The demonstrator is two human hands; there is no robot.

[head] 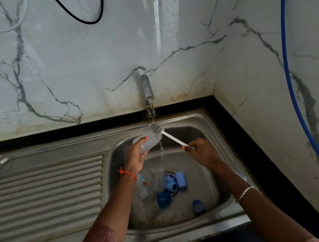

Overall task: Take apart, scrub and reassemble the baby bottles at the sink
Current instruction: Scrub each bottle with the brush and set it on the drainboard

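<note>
Left grip (pixel 136 156) is wrapped round a clear bottle (pixel 149 140), thumb on top, holding it tilted almost flat over the sink (pixel 202 174), open mouth toward the tap (pixel 147 89). Right grip (pixel 204 151) pinches the end of the white brush (pixel 172 137), and the bristle head sits right at the bottle's mouth, under the running water (pixel 151 112). Water spills off below the mouth into the basin. Down by the drain lie two more clear bottles (pixel 159 179), a pale blue cap (pixel 181 179), a blue ring (pixel 172 186) and a dark blue cap (pixel 163 199); a small blue cap (pixel 198 205) sits apart, toward the right wall. Red thread (pixel 127 173) on the left wrist, bracelet (pixel 244 194) on the right. The ribbed drainboard (pixel 46 185) runs off to the left.
</note>
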